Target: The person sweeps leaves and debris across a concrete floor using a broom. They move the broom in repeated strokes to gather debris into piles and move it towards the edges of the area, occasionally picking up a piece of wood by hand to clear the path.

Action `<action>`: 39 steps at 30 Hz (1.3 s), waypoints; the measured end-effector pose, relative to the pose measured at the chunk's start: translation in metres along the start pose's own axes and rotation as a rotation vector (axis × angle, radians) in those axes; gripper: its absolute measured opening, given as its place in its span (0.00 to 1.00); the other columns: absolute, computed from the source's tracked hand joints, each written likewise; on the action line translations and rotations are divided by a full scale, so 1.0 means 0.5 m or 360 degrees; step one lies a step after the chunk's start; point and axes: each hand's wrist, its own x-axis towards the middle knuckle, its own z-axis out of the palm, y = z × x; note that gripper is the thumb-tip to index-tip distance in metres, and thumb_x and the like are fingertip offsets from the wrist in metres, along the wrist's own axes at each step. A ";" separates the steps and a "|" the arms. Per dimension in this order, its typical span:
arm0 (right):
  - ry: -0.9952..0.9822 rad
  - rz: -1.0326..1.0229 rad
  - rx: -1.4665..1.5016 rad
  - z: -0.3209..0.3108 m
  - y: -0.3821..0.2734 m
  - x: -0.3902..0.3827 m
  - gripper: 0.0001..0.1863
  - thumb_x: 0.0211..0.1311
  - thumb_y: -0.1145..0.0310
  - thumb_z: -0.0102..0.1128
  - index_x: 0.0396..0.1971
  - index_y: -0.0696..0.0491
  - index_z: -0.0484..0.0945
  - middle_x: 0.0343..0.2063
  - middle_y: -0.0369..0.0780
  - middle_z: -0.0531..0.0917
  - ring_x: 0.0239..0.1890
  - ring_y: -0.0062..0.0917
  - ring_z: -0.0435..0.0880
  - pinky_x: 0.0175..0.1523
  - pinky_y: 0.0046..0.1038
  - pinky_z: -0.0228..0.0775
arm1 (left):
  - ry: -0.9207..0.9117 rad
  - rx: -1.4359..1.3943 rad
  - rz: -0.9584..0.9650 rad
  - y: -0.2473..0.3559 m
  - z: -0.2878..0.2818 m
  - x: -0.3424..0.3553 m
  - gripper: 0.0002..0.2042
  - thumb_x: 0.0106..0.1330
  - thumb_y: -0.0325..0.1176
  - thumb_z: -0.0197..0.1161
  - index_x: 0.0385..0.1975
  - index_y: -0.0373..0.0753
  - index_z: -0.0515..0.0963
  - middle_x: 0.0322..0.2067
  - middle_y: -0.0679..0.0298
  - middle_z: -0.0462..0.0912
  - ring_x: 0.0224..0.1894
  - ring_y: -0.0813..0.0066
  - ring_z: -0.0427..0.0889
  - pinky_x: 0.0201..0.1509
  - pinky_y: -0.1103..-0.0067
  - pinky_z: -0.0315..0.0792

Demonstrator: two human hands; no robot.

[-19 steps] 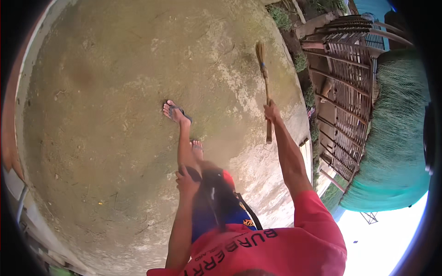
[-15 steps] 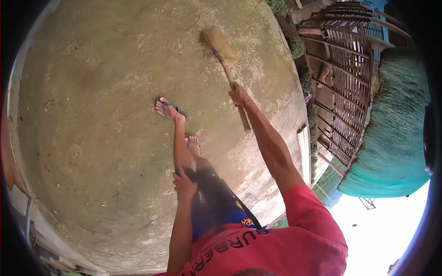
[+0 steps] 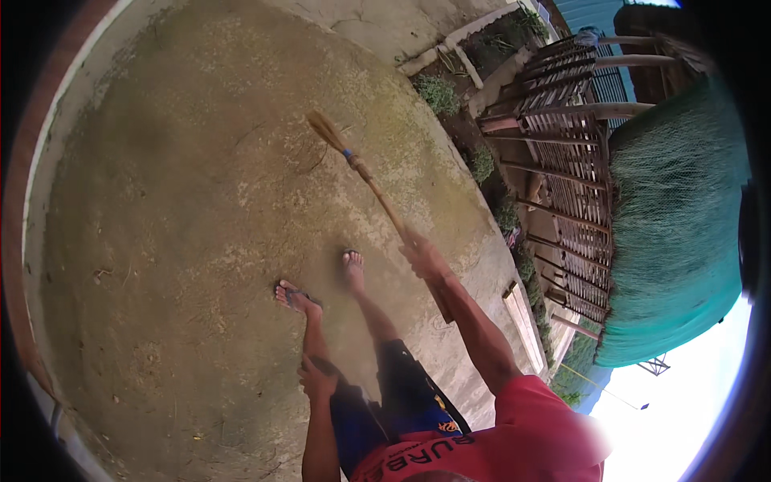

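Note:
My right hand [image 3: 426, 255] is wrapped around the long wooden handle of a soft straw broom [image 3: 377, 189], whose lower end sticks out below my fist. The broom points up and left. A blue binding circles the base of its tan bristles, which are seen narrow and edge-on; whether they touch the ground I cannot tell. Against my left knee rests my left hand [image 3: 318, 379], with its fingers spread over the leg and the edge of the dark shorts. It holds no tool.
Rough, stained concrete floor [image 3: 185, 209] spreads all around my sandalled feet. Along its right edge run a strip of soil with plants [image 3: 438, 95] and a pale plank [image 3: 524, 325]. Beyond stands a slatted wooden structure [image 3: 562, 185] beside green netting [image 3: 675, 217].
My right foot has stepped forward, past the left. The broom has swung left, its bristles turning from fanned broadside to edge-on. My left hand stays on the knee.

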 end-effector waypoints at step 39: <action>-0.0702 -0.0450 0.0279 0.184 0.088 0.021 0.32 0.59 0.63 0.58 0.64 0.50 0.64 0.35 0.47 0.81 0.29 0.26 0.81 0.36 0.29 0.73 | 0.0211 -0.0425 0.0081 0.117 0.092 0.006 0.55 0.45 0.41 0.73 0.70 0.46 0.39 0.61 0.37 0.52 0.58 0.38 0.67 0.59 0.58 0.68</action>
